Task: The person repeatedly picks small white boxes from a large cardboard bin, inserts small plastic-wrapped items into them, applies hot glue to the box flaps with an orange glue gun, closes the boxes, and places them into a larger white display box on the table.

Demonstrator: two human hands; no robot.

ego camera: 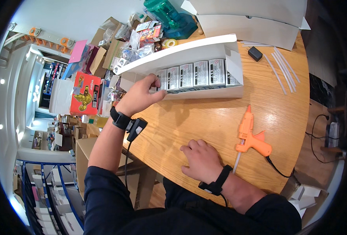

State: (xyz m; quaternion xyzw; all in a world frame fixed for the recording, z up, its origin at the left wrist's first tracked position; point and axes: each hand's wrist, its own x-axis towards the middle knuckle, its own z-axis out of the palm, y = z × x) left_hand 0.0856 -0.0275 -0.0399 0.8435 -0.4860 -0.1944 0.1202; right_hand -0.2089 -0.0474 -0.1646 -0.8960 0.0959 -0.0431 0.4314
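An open white cardboard box (202, 94) lies on the wooden table, its long flap raised at the back. Several small printed boxes (201, 73) stand in a row inside it. My left hand (145, 95) is at the box's left end, thumb and fingers around the leftmost small box; whether it grips that box cannot be told. My right hand (201, 160) rests on the tabletop near the front edge, fingers apart and slightly curled, holding nothing. Right of it lies an orange hot glue gun (251, 132) with a glue stick in its rear, its nozzle towards the white box.
Loose glue sticks (283, 69) and a black power adapter (255, 54) lie at the back right. Behind stand a large white carton (249, 26) and a teal plastic container (173, 20). A red printed box (85, 93) and packaging clutter fill the left. The glue gun's cord crosses the right edge.
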